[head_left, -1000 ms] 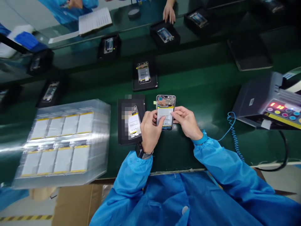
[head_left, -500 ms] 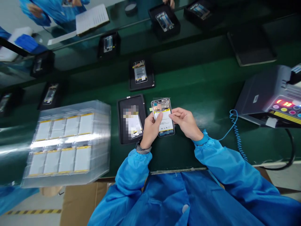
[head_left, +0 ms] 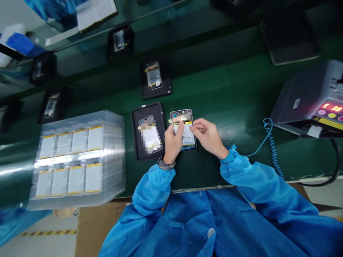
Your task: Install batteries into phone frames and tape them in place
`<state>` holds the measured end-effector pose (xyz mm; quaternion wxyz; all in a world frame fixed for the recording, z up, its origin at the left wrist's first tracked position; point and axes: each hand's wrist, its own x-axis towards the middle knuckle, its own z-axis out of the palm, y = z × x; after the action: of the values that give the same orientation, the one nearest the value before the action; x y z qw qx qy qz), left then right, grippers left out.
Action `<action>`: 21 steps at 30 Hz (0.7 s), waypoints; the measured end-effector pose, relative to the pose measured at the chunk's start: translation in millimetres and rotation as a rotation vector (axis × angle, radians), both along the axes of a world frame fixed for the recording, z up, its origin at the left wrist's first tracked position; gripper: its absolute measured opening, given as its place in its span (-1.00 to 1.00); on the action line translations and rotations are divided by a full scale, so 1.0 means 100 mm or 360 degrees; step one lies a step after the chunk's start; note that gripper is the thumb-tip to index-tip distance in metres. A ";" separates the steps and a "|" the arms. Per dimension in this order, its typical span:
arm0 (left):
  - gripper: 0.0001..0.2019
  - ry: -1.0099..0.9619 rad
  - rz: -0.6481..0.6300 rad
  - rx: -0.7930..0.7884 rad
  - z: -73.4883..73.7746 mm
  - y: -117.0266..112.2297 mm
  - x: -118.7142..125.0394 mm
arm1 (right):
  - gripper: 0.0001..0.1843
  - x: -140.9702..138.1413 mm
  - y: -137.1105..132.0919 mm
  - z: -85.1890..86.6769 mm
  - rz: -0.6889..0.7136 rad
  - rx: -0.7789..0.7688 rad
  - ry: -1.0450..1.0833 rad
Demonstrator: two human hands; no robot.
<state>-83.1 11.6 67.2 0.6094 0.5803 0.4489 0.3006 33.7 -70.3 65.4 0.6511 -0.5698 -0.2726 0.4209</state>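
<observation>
Since the earlier frames the open phone frame [head_left: 183, 129] has tilted a little, its top leaning left, and sits nearer the black tray [head_left: 148, 130], while the left thumb has slid up onto the white battery seated in it; by my judgement the battery is being pressed home, not lifted out. The left hand [head_left: 173, 142] grasps the frame's left edge from below, thumb flat on the battery. The right hand [head_left: 207, 137] pinches the frame's upper right edge with curled fingertips, holding it just above the green desk [head_left: 241, 107].

Phone frame [head_left: 183, 129] lies right of black tray [head_left: 137, 135].
</observation>
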 end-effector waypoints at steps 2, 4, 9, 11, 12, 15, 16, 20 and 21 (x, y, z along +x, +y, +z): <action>-0.54 0.0026 -0.0012 0.0031 0.00 -0.01 0.00 | -0.63 -0.01 0.00 0.01 -0.0029 -0.0014 -0.0054; -0.53 0.0033 -0.0028 0.0072 0.00 -0.03 0.00 | -0.64 -0.02 -0.01 0.02 -0.0079 -0.0051 -0.0163; -0.58 0.0046 -0.0081 0.0238 0.02 -0.09 0.01 | -0.68 -0.05 -0.02 -0.02 -0.0161 -0.0157 -0.0376; -0.61 0.0058 -0.0101 0.0328 0.03 -0.11 0.02 | -0.67 -0.05 -0.02 -0.05 -0.0164 -0.0168 -0.0394; -0.62 0.0065 -0.0104 0.0366 0.04 -0.11 0.02 | -0.66 -0.05 -0.02 -0.06 -0.0161 -0.0167 -0.0395; -0.63 0.0081 -0.0085 0.0399 0.03 -0.11 0.02 | -0.63 -0.06 -0.03 -0.06 -0.0123 -0.0153 -0.0379; -0.62 0.0083 -0.0074 0.0393 0.03 -0.10 0.02 | -0.62 -0.06 -0.03 -0.06 -0.0105 -0.0145 -0.0370; -0.62 0.0106 -0.0042 0.0393 0.01 -0.08 0.02 | -0.58 -0.07 -0.03 -0.04 -0.0085 -0.0140 -0.0328; -0.62 0.0113 -0.0043 0.0393 0.00 -0.08 0.02 | -0.57 -0.07 -0.04 -0.03 -0.0094 -0.0143 -0.0330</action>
<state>-80.8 4.0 67.7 0.5211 0.6672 0.4218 0.3247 26.6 -73.8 62.0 0.6054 -0.6467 -0.3023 0.3520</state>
